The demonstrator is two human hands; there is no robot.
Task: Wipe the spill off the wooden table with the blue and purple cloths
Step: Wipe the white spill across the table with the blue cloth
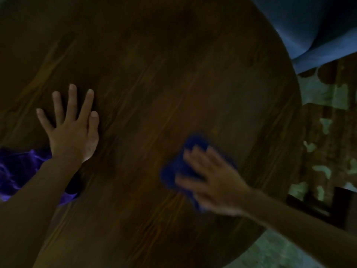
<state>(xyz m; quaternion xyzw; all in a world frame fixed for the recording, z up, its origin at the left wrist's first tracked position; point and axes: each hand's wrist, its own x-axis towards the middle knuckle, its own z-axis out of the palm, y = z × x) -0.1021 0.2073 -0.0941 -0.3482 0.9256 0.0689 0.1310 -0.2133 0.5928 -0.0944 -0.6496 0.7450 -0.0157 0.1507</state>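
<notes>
The dark wooden table (154, 74) is round and fills most of the head view. My right hand (212, 180) lies spread on top of the blue cloth (177, 167), pressing it flat on the table near the right edge; the hand is motion-blurred. My left hand (73, 128) rests flat on the bare wood at the left, fingers apart, holding nothing. The purple cloth (17, 171) lies crumpled at the table's left side, partly hidden under my left forearm. No spill can be made out in the dim light.
A blue upholstered seat (309, 26) stands beyond the table at the top right. A patterned rug (328, 142) covers the floor to the right. A dark furniture piece (332, 207) sits on the floor by the table's right edge.
</notes>
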